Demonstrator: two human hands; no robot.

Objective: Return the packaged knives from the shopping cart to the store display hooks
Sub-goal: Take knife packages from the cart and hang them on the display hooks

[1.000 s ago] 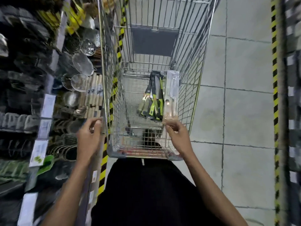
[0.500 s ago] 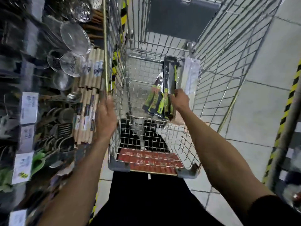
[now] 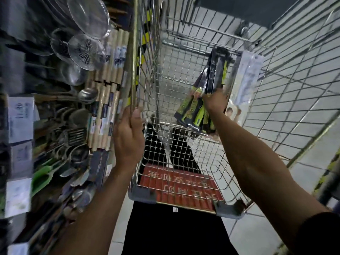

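well, we look down into the shopping cart (image 3: 133, 52), its wire basket narrow and deep. our left hand (image 3: 128, 138) grips the cart's left top rail, fingers curled over the outer side, thumb pressed on the inner side. our right hand (image 3: 215, 103) reaches inside the basket near the right wall and holds the packaged knives (image 3: 216, 70), a bunch of black-and-green packs, fingers closed round their middle, fingertips hidden behind the packs. the bunch stands tilted, top ends toward the far end of the basket; whether its lower ends touch the wire floor we cannot tell. just beside it a clear pack (image 3: 247, 76) leans on the right wall. open room lies between the bunch and the left wall. a red printed panel (image 3: 180, 188) sits at the near end of the basket. the cart's left edge runs close along a shelf (image 3: 22, 115) of mesh strainers (image 3: 86, 51), ladles (image 3: 87, 93) and wooden sticks (image 3: 114, 74); the gap there is slim. grey floor tiles (image 3: 312, 115) spread to the right of the cart.
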